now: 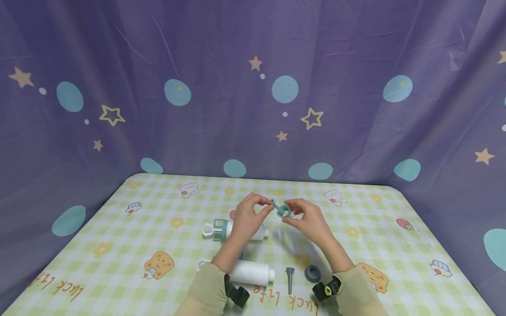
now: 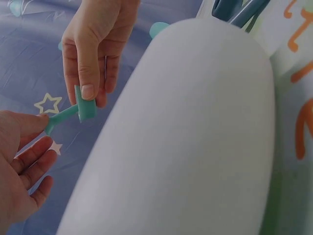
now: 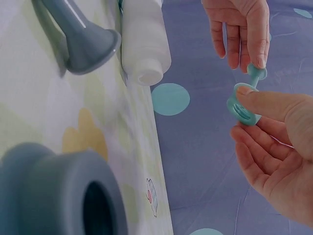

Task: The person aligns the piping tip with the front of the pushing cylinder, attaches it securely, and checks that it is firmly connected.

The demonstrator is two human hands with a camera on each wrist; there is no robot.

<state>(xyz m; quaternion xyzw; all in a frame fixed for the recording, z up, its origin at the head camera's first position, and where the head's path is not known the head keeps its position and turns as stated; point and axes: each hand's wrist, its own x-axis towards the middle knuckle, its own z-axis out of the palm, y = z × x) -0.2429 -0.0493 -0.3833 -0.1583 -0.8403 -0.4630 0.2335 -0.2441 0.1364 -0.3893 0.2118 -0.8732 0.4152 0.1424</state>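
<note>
Because the small teal ring (image 1: 283,211) is held up above the bench (image 1: 348,206) by fingertips alone, its weak spots are probably the two pinches. The left grip (image 1: 247,219) pinches the tip of the ring's stem (image 2: 63,115), and the right grip (image 1: 311,220) clasps the rim between thumb and fingers. A sharp tug or twist on that stem could, I judge, bend it or pull the ring loose, and a smooth rim might slip out and drop. Lower down, trouble would come from the left forearm (image 1: 227,254): it crosses over the far bottle (image 1: 258,233) and the near bottle (image 1: 253,272), both white and lying on their sides, so a nudge could set either rolling. The grey collar (image 1: 308,275) sits just beside the black wrist camera (image 1: 327,288) on the right arm and might be knocked by it; the grey funnel (image 1: 290,274) seems safer.

Only the head view sets out where all these lie, yet the ring is tiny there. The right wrist view looks into it, showing ridges inside and the stem's round end under the left fingertips. The left wrist view gives the ring edge-on, the right thumb against it.
</note>
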